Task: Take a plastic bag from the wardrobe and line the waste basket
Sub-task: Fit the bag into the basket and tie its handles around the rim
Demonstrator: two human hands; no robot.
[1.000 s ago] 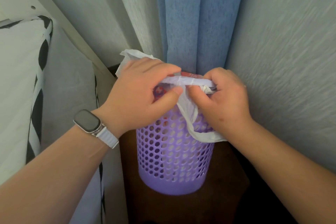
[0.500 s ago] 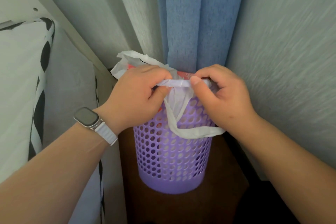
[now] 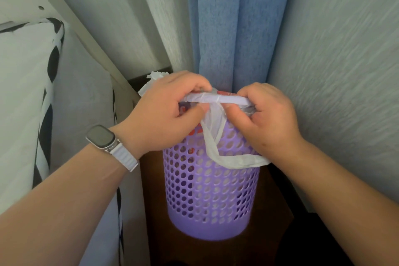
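Note:
A purple perforated waste basket [image 3: 210, 196] stands on dark floor in a narrow corner. A white plastic bag [image 3: 216, 142] sits in it, its edge stretched over the near rim and one handle loop hanging down the outside. My left hand [image 3: 166, 114], with a watch on the wrist, pinches the bag's edge at the rim's left. My right hand [image 3: 267, 121] grips the same edge at the right. Between them the bag is pulled taut along the rim. Another bit of bag pokes up behind my left hand.
A blue curtain [image 3: 235, 28] hangs just behind the basket. A textured wall [image 3: 345, 71] is close on the right. A mattress or cushion with black-and-white trim [image 3: 28, 103] and a pale frame fill the left side. Dark wooden floor [image 3: 157, 233] surrounds the basket.
Both hands have kept hold of the bag's edge on the near rim. The handle loop now hangs a little lower and wider down the basket's front, and less loose bag shows behind my left hand.

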